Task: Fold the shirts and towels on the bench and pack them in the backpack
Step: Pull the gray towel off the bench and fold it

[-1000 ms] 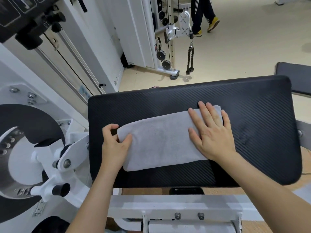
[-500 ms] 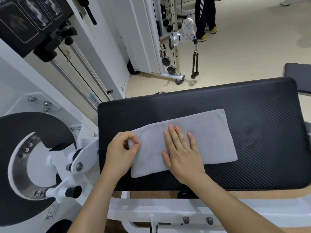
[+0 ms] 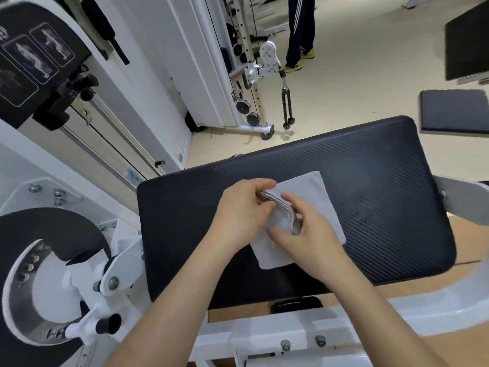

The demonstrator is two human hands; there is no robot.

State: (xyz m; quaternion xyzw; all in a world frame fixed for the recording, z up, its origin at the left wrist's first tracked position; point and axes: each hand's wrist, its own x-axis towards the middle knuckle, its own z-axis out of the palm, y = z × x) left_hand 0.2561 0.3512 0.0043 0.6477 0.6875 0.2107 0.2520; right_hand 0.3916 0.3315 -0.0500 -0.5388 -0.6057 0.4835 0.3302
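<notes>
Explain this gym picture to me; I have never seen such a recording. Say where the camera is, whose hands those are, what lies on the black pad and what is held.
No robot here. The one view comes from a wide-angle camera worn on a person's head, looking forward and down, so the two bare arms are that person's own. The black padded bench belongs to a white gym machine, seen at the left. One grey towel lies on the bench, partly folded. The left hand and the right hand both grip its bunched folded edge near the middle. No shirt or backpack is in view. Farther back stand a cable machine and another person's legs.
</notes>
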